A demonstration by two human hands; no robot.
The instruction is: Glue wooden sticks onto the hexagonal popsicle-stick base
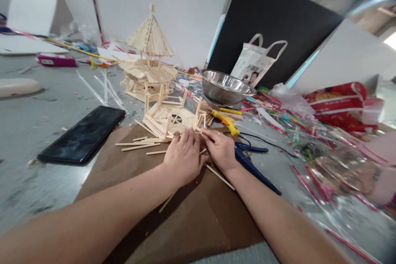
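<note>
My left hand and my right hand rest side by side on a brown cardboard sheet, fingertips at the near edge of a small unfinished wooden-stick structure. Both hands pinch thin wooden sticks against that structure; the exact stick under the fingers is hidden. Loose sticks lie on the cardboard to the left, and one long stick runs under my right wrist. A finished stick pagoda stands behind.
A black phone lies left. A yellow glue gun, blue pliers and a steel bowl sit right, beside a white bag, red packets and cluttered plastic wrappers. A pink box lies far left.
</note>
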